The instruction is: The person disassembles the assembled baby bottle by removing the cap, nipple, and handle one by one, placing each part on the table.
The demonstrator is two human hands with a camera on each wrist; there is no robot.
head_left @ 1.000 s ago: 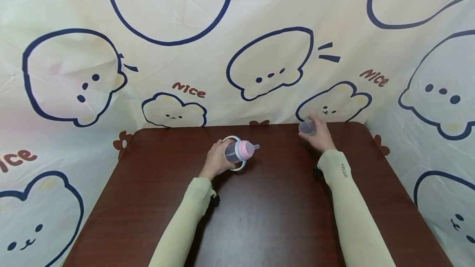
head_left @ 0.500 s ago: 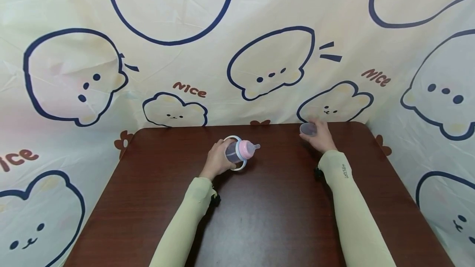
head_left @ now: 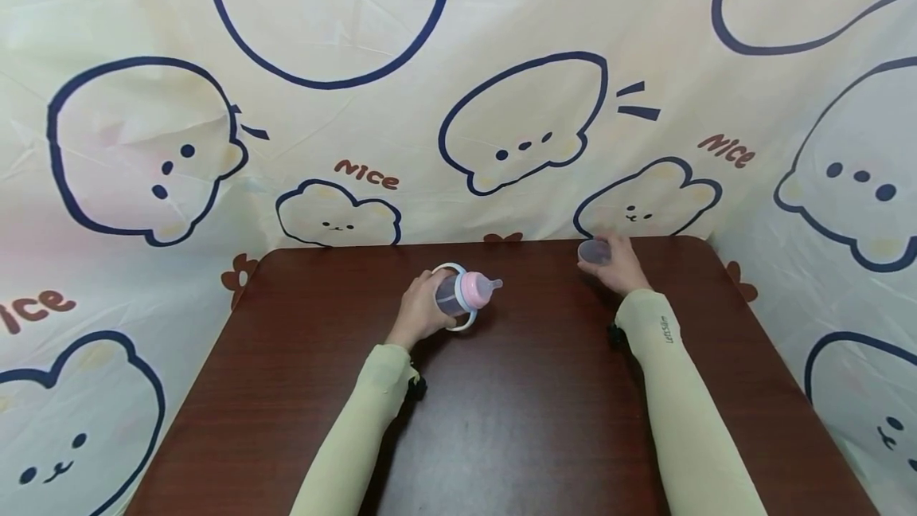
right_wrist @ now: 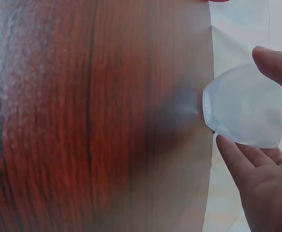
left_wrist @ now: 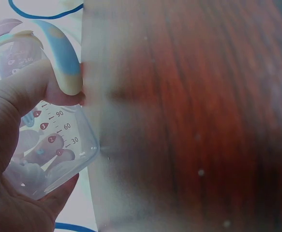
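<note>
My left hand (head_left: 419,310) grips a clear baby bottle (head_left: 448,295) with a pink collar, a teat and a pale blue handle on either side. The bottle tilts so its teat points right, left of the table's middle. In the left wrist view, red volume marks show on the bottle (left_wrist: 58,128), and fingers show through its clear wall. My right hand (head_left: 619,265) holds a translucent cup-shaped cap (head_left: 594,252) near the table's far edge. Thumb and fingers sit on opposite sides of the cap (right_wrist: 244,108) in the right wrist view.
A dark brown wooden table (head_left: 501,420) lies under both hands. Behind and beside it hangs a pale cloth (head_left: 415,134) printed with blue cartoon outlines, right along the table's far edge.
</note>
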